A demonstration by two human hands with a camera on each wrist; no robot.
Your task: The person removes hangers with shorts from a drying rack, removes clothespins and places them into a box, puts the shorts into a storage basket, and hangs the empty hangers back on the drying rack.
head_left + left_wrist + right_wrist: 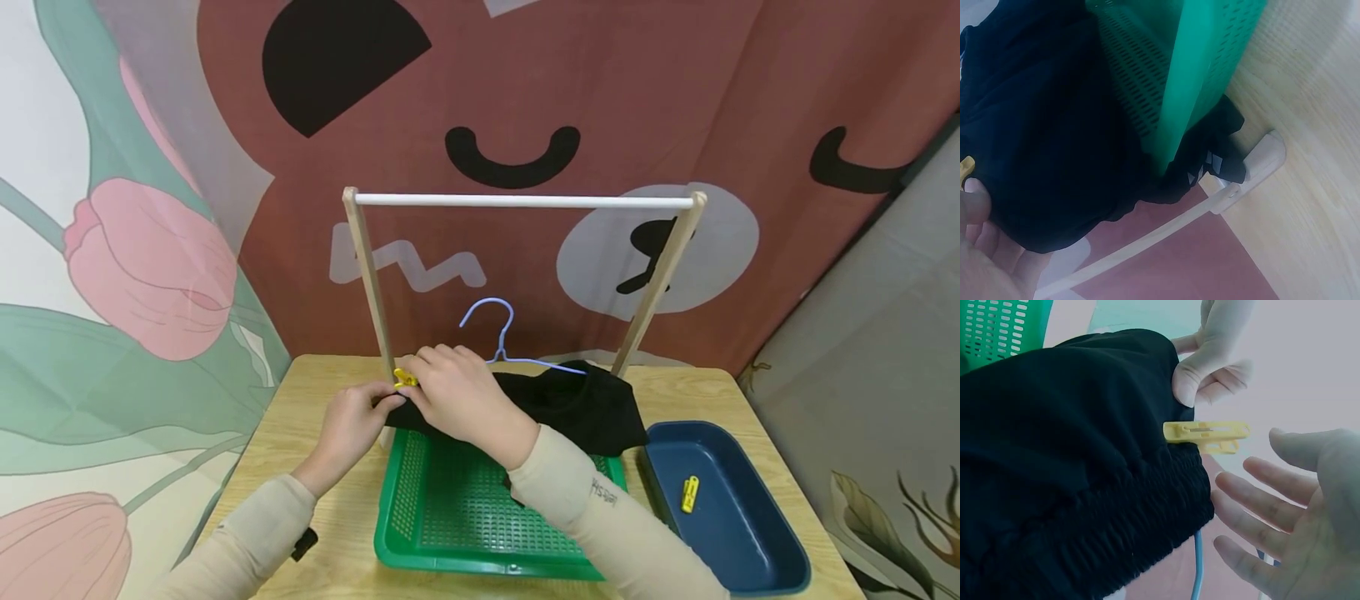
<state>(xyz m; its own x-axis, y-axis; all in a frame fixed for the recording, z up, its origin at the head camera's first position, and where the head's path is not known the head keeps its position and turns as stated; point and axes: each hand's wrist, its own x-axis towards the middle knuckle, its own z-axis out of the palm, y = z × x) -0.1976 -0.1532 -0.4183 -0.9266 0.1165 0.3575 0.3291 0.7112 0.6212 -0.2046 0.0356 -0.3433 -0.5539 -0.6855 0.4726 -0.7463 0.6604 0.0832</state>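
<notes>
A black garment (pixel 592 408) with a gathered elastic band (pixel 1116 531) hangs over the green basket, against a blue hanger (pixel 501 333). A yellow clothespin (pixel 1204 432) is clipped on the garment's edge at the left end. My left hand (pixel 352 429) pinches that edge between thumb and fingers, right beside the clothespin. In the right wrist view my right hand (pixel 1297 506) has its fingers spread, with a gap between thumb and clothespin. From the head it overlaps the clothespin and hides part of the hanger's left arm.
The green basket (pixel 427 560) stands under the garment. Behind it rises a wooden rack with a white bar (pixel 525 201). To the right, a blue tray (pixel 750 525) holds another yellow clothespin (pixel 690 494). A printed curtain (pixel 525 275) hangs behind the table (pixel 315 408).
</notes>
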